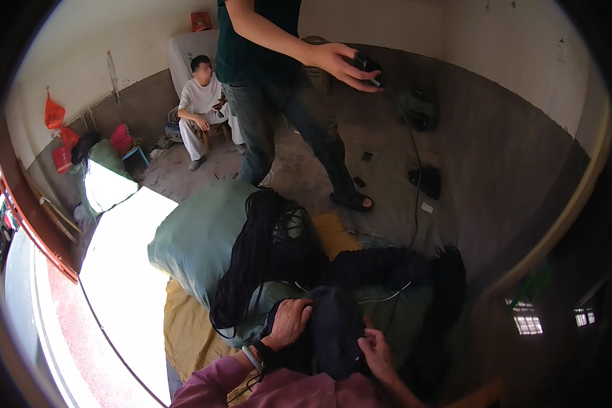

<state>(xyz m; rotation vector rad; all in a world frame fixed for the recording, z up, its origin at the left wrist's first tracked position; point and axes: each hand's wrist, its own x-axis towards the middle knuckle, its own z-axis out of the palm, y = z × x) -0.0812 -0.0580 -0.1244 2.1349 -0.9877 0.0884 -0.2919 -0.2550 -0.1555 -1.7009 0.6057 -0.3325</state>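
A rounded dark navy piece of cloth (336, 330), cap-like in shape, sits upright in front of my chest between both hands. My left hand (290, 324) is closed at its left edge, fingers bent against the cloth; a dark band and a light one circle that wrist. On the opposite edge my right hand (377, 350) has its fingers curled together, pinching the cloth's side. Beyond my left hand, a bundle of black cords (268, 238) drapes over a stuffed green sack (194, 228). A thin white cord (387, 294) lies beyond my right hand.
A standing person (265, 102) holds a black device (367, 66) with a hanging cable (416, 163). Another person (200, 102) sits by the wall. Yellow sheeting (194, 319) lies under the sack. A fluffy black heap (387, 268) lies ahead; small black items (425, 182) dot the floor.
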